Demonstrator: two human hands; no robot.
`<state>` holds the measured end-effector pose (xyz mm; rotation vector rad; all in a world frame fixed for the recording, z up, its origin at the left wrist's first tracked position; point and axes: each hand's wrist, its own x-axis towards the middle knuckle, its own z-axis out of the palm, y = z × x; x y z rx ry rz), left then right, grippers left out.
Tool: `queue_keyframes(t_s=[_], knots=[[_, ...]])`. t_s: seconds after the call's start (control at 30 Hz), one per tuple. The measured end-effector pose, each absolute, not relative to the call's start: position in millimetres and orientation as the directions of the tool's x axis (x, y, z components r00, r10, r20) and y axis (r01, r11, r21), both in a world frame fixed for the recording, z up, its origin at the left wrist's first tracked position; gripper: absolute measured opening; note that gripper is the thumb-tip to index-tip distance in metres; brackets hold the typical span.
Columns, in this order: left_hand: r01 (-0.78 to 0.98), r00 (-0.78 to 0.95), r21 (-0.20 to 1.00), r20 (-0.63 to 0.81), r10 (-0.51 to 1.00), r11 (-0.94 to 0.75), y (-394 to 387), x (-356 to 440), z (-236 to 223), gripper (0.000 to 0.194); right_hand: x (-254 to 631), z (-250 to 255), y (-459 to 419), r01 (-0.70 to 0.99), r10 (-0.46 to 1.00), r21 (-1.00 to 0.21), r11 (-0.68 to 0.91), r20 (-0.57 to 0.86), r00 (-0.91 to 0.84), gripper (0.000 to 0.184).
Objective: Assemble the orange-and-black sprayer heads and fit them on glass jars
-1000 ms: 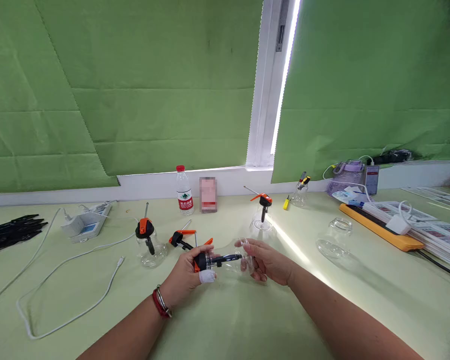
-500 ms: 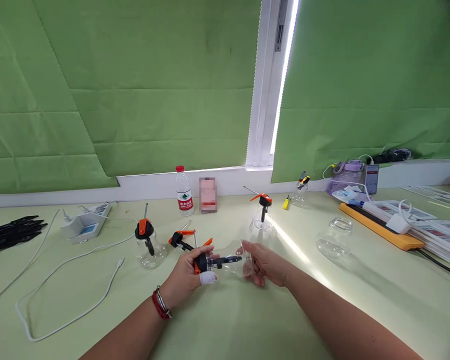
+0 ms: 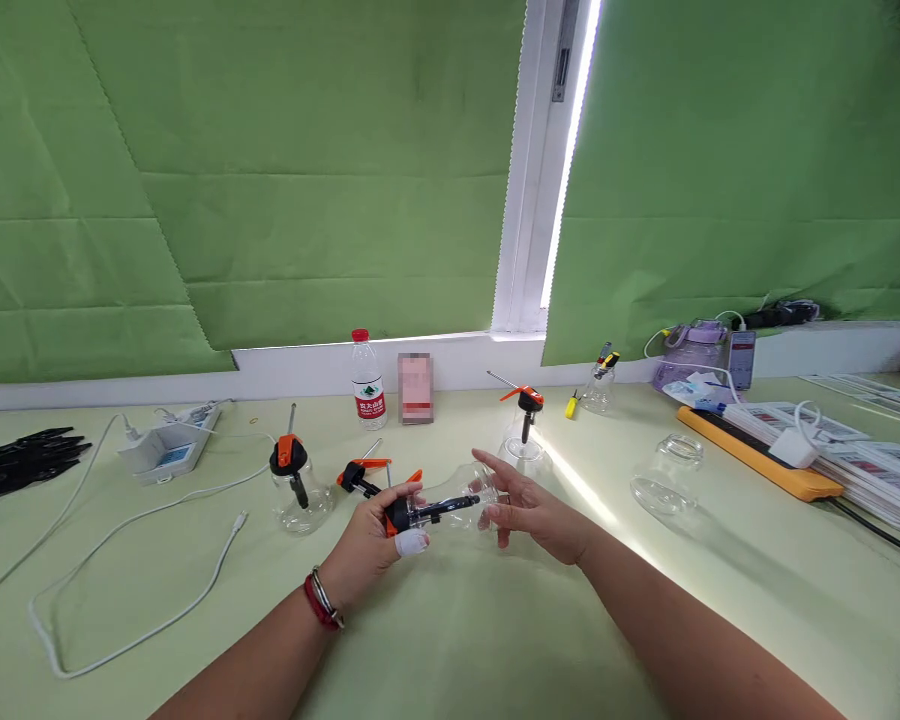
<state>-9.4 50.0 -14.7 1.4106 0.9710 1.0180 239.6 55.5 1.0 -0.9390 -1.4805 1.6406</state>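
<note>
A clear glass bottle [image 3: 461,495] lies tilted on its side between my hands, above the table. Its black and orange cap [image 3: 397,517] has a black tube [image 3: 450,508] reaching inside the glass. My left hand [image 3: 379,530], with white tape on one finger, is closed around the cap. At the bottle's base, my right hand [image 3: 536,515] cups the glass, thumb in front and index finger stretched along the far side. Behind my left hand lies another black and orange cap [image 3: 356,478]. Two similar capped glass bottles stand nearby, one at left [image 3: 304,495] and one behind [image 3: 523,435].
An uncapped glass bottle [image 3: 667,475] stands at right. Toward the wall are a red-capped water bottle [image 3: 368,385], a pink card [image 3: 416,388], a glass with tools [image 3: 598,390] and a yellow tool [image 3: 571,407]. A power strip [image 3: 176,450] and white cable [image 3: 142,635] lie left.
My right hand has shifted its grip at the bottle's base, its fingers now more spread and the thumb in front. The bottle's base has tipped slightly upward.
</note>
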Motion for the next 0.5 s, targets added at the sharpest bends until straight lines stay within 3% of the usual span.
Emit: queue_keyframes(t_s=[0.13, 0.23, 0.33, 0.43, 0.5], knots=[[0.012, 0.344, 0.998, 0.059, 0.937, -0.068, 49.0, -10.0, -14.4, 0.064, 235.3, -4.7, 56.7, 0.01, 0.867, -0.983, -0.186, -0.169, -0.47, 0.057], [0.002, 0.365, 0.998, 0.059, 0.929, -0.064, 49.1, -10.6, -15.3, 0.064, 235.0, -7.7, 58.7, 0.11, 0.839, -0.96, -0.256, -0.277, -0.469, 0.06], [0.017, 0.322, 0.997, 0.065, 0.944, -0.075, 50.7, -11.2, -15.7, 0.062, 238.3, -2.6, 57.1, 0.047, 0.848, -0.985, -0.168, -0.169, -0.503, 0.059], [0.029, 0.292, 0.996, 0.077, 0.953, -0.09, 50.8, -10.7, -14.2, 0.06, 239.4, 0.1, 55.4, -0.081, 0.856, -0.992, -0.102, -0.046, -0.515, 0.076], [0.026, 0.313, 0.995, 0.08, 0.946, -0.093, 49.3, -9.8, -12.5, 0.063, 237.5, -4.6, 56.8, -0.075, 0.856, -0.985, -0.152, -0.094, -0.508, 0.062]])
